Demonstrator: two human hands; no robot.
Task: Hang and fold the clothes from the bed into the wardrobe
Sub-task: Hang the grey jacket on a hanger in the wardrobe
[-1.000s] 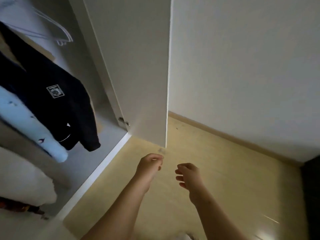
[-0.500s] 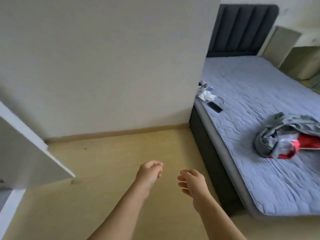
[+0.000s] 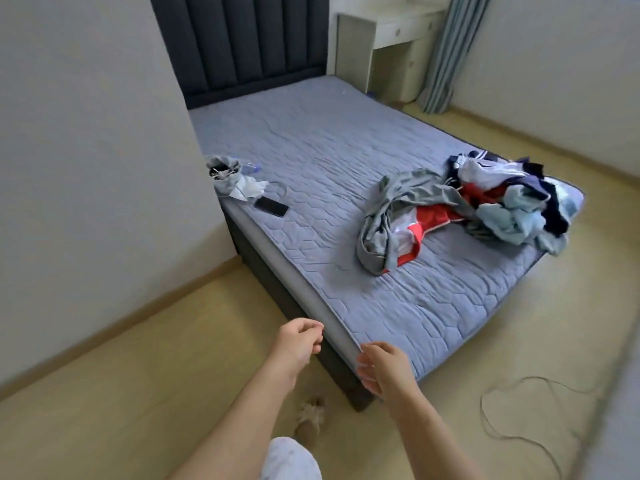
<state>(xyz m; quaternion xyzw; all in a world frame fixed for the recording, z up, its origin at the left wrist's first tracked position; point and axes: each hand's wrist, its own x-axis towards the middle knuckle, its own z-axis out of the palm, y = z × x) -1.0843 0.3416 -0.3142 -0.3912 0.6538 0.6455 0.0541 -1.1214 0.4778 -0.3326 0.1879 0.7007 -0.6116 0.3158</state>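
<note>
Clothes heap (image 3: 485, 209) toward bed's (image 3: 329, 150) far-right corner. Right hand (image 3: 384, 368) nearer than left hand (image 3: 298, 348); fingers loosely curled, empty.

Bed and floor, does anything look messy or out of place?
A tangled clothes pile sprawls on the bed near its foot, a phone lies by its edge, and a loose cable loops across the floor, perhaps a trip hazard.

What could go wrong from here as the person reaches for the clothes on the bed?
The clothes pile is tangled, so lifting the grey garment may drag others off the bed. The loose cable on the floor beside the bed could catch a foot. Both hands, left and right, hold nothing yet.
</note>
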